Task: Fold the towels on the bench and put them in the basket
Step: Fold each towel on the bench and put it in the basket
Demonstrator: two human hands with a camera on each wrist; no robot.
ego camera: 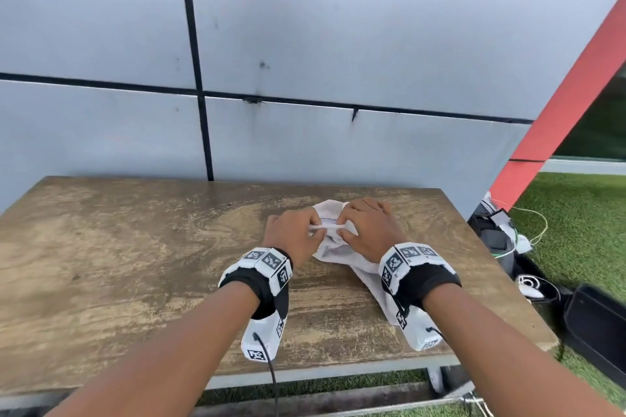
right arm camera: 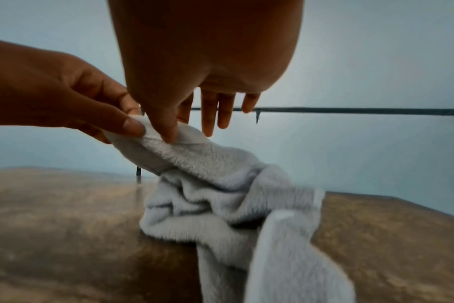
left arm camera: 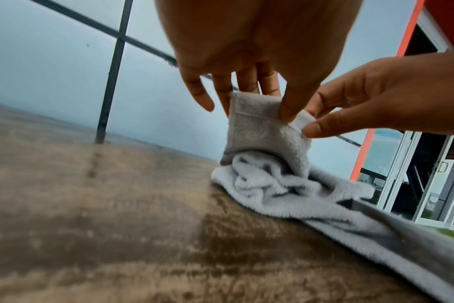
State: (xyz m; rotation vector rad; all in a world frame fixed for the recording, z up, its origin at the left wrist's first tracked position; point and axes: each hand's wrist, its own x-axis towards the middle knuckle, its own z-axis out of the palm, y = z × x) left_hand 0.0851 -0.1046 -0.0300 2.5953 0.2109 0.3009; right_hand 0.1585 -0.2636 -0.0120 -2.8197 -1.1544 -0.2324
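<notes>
Both hands are pinching the hemmed edge of a crumpled white terry towel [ego camera: 342, 249]: left hand [ego camera: 293, 235], right hand [ego camera: 371, 230]. The rest is lying bunched on the worn brown wooden tabletop [ego camera: 135, 264].

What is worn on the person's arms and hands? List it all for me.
Both forearms are bare, with no sleeves. The left hand and right hand wear no gloves. Each wrist carries a black fabric wrist strap holding a white boxy camera unit covered in black-and-white square tag markings. A thin black cable trails from the left unit.
</notes>
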